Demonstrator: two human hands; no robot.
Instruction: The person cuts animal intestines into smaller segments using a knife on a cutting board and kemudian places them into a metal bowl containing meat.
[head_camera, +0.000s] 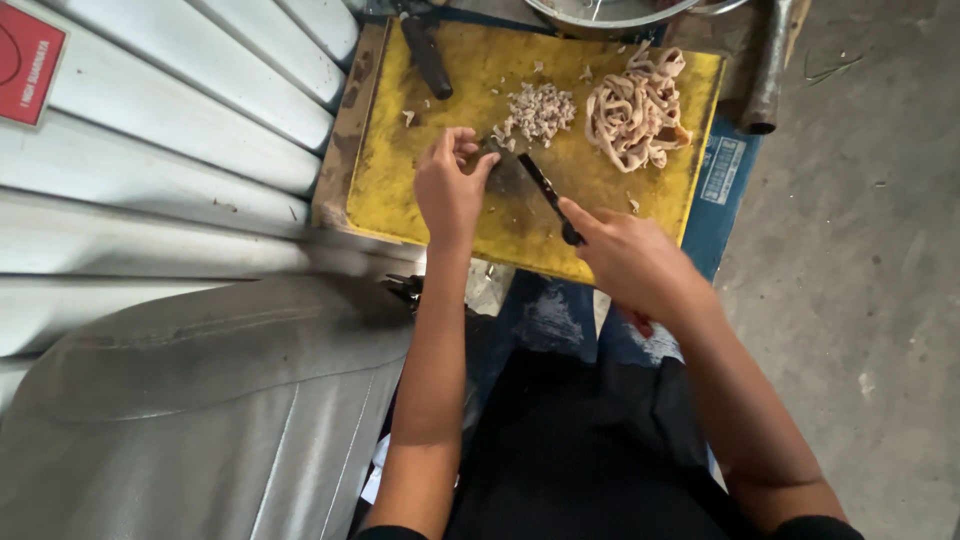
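Corrugated metal sheeting (150, 130) is seen on the left, with a yellow cutting board (400, 190) beside it. A small piece is pinched by the left hand (450, 190) at the knife (530, 185), which is gripped by the right hand (630, 260). Chopped bits (540, 110) and pale strips (635, 105) are piled further back, pretty close together.

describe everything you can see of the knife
The knife has a broad dark blade and a dark handle. It lies slanted across the yellow board, tip toward the chopped pile. The right hand grips the handle, forefinger stretched along the blade's back. The left hand pinches at the blade's front end, where its fingers cover the tip. The blade looks dull and smeared, and its flat rests low over the board.
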